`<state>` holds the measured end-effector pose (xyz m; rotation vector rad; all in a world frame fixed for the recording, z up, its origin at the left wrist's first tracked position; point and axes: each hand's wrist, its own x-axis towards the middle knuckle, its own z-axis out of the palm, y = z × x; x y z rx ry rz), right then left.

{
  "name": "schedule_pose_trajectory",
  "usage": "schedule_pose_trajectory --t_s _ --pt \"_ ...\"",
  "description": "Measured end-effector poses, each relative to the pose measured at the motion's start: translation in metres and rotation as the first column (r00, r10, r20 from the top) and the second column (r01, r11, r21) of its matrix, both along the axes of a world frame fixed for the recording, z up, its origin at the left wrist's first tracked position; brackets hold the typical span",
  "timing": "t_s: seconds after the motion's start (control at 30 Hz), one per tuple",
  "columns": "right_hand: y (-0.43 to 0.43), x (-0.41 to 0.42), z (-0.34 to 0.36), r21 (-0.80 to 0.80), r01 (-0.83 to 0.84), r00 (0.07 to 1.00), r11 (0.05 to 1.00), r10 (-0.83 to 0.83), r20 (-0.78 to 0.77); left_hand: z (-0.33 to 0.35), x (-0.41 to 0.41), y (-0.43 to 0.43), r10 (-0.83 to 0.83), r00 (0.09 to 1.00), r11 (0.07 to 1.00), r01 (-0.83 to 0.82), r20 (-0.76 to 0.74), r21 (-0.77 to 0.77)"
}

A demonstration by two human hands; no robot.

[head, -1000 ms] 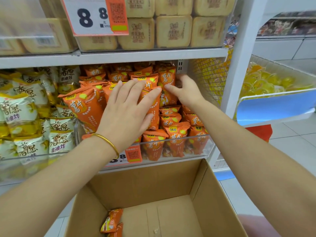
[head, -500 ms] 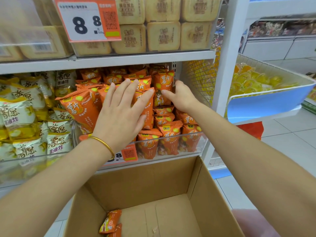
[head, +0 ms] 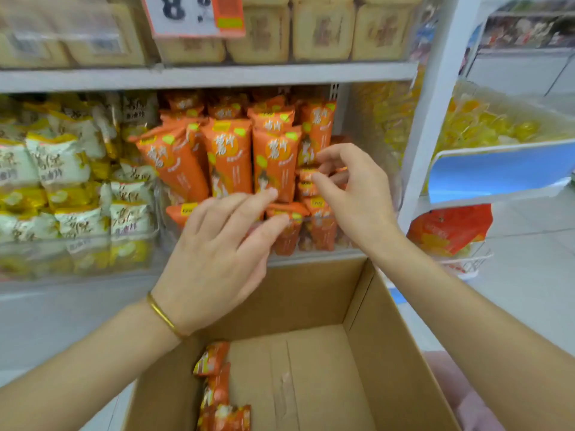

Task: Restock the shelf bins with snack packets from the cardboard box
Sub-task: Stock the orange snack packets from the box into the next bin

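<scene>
Hands: two bare hands, both reaching toward the far shelf over the box.
Left hand [head: 217,253]: fingers straight and spread, grasping nothing; the fingertips are at the lower edge of the upright packets, but blur hides whether they touch.
Right hand [head: 353,194]: fingers loosely curled at the right end of the orange stack; I cannot tell whether thumb and forefinger pinch a packet.
Thin gold bangle [head: 165,315]: one, on the left wrist.
Orange foil snack packets on the shelf [head: 230,160]: four stand upright across the front, with more lying below and behind, too blurred to count.
Clear plastic shelf bin [head: 165,237]: holds that orange stack, on the middle shelf.
Open brown cardboard box [head: 389,353]: one, nearest the camera, below the bin.
Orange packets in the box [head: 213,357]: three visible, at its near-left corner.
White-and-yellow snack packets [head: 56,169]: a full bin on the left.
Beige square packets [head: 323,29]: a row on the top shelf.
White-and-orange price card [head: 193,14]: one, top shelf front.
Blue-fronted basket of yellow sweets [head: 497,169]: one, on the right.
</scene>
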<state>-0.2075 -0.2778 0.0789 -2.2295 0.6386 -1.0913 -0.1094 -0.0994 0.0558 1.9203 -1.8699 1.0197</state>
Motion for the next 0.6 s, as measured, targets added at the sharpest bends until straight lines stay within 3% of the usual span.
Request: schedule_pose_trajectory --t_s 0.1,0.17,0.23,0.3,0.43,0.5,0.6 --pt "0.057 -0.017 -0.026 0.058 -0.222 0.967 0.973 0.227 -0.113 -0.039 0.001 0.044 0.046 0.999 0.931 -0.048 0.014 0.363" --pt "0.086 -0.018 -0.058 0.103 -0.326 0.884 0.94 0.341 -0.32 -0.061 0.009 0.07 0.137 0.99 0.832 -0.109 -0.011 0.544" --pt "0.105 -0.015 -0.101 0.159 -0.372 0.713 0.915 0.391 -0.582 -0.076 0.018 0.088 0.221 0.975 0.742 -0.152 -0.023 0.652" --pt "0.114 -0.007 -0.155 0.26 -0.379 0.508 0.888 0.435 -0.743 -0.086 0.023 0.098 0.238 0.971 0.708 -0.152 -0.03 0.689" --pt "0.126 0.023 -0.247 0.437 -0.357 0.247 0.826 0.534 -0.808 -0.104 0.029 0.113 0.24 0.961 0.68 -0.067 -0.135 0.731" --pt "0.141 0.044 -0.283 0.523 -0.269 0.222 0.808 0.581 -0.783 -0.111 0.032 0.121 0.236 0.958 0.664 -0.038 -0.161 0.747" --pt "0.163 0.077 -0.332 0.538 -0.161 0.306 0.827 0.56 -0.77 -0.121 0.034 0.132 0.205 0.951 0.688 0.027 -0.23 0.726"
